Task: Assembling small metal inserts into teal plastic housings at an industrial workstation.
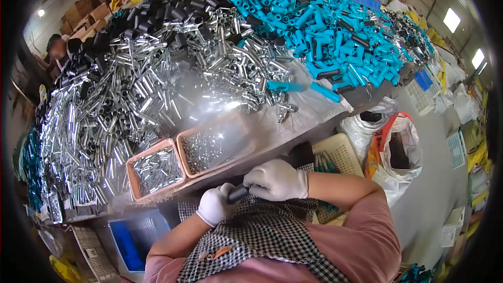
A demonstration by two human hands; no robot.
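Lower centre, your left hand (216,205) and right hand (277,180) grip a black tube (239,194) between them (both white-gloved); left of centre, peach trays (160,193) hold metal pieces (157,170)!

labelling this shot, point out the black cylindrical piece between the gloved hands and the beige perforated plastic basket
Black cylindrical piece (239,194): head view, on its exposed middle.
Beige perforated plastic basket (342,152): head view, on its bare holed surface.

We've got L hand (216,205) & R hand (277,180), both white-gloved, gripping a dark cylinder (239,194) btwn them, by table (272,132) w/ silver tubes (131,97), blue handles (327,39), 2 pink trays (181,160) of sm. metal pcs (158,170).
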